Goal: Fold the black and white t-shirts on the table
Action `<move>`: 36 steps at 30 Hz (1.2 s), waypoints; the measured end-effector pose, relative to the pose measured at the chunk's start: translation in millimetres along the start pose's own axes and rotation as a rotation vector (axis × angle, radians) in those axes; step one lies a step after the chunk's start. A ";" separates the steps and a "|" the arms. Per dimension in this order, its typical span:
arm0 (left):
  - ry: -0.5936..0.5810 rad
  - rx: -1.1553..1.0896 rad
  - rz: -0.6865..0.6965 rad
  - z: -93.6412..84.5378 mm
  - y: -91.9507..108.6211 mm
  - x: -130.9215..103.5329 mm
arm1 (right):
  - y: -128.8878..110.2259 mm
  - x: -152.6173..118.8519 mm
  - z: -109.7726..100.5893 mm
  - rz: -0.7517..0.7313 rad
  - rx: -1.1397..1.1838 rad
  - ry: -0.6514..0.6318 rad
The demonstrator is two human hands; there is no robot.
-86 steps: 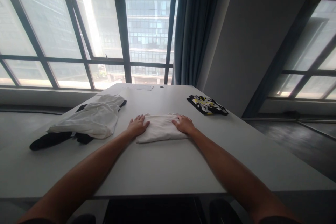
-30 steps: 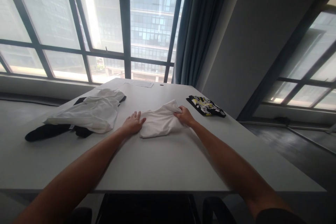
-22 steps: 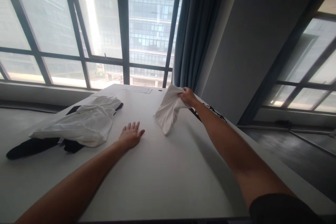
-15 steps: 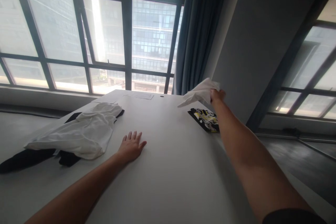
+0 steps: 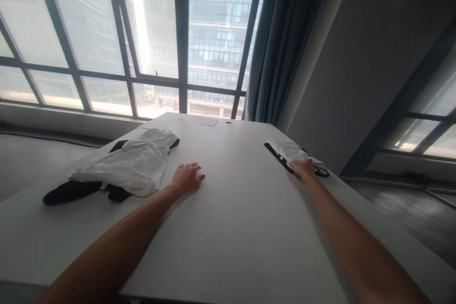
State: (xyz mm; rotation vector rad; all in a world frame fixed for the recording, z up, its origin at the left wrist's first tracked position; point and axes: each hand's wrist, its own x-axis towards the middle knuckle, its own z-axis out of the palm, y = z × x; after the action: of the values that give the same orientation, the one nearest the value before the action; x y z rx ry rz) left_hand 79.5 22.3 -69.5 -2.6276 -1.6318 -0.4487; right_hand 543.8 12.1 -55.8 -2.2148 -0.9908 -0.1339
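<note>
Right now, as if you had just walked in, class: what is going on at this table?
A person is handling clothing at a white table. The right hand is at the near edge of a folded white cloth, which lies on top of a dark patterned garment. The left hand is on the table and holds nothing. Beyond it, on the left, a rumpled white garment lies over black clothing.

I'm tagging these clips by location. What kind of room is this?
Probably an office: a large white table with a round cable hole, framed windows facing a glass-fronted high-rise, and a long blue-grey curtain.
</note>
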 end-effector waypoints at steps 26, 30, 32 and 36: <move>0.339 -0.695 -0.098 -12.0 -18.2 -4.6 | -53.9 -100.3 34.8 -0.583 -0.115 -0.325; -0.070 -0.946 0.342 8.1 39.0 -14.8 | -72.7 -128.0 36.2 -0.807 0.084 -0.452; -0.207 -0.969 0.429 7.7 49.1 -17.9 | -81.3 -144.1 34.0 -0.910 0.166 -0.513; -0.019 -0.654 0.308 -9.3 20.4 -14.1 | -95.0 -172.1 27.8 -1.091 0.293 -0.603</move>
State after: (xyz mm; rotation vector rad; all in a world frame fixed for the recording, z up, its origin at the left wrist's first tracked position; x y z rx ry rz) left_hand 89.5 -0.8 -61.3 -3.2588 -1.1840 -1.0960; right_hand 352.5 -32.3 -85.0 -1.2380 -2.2895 0.2001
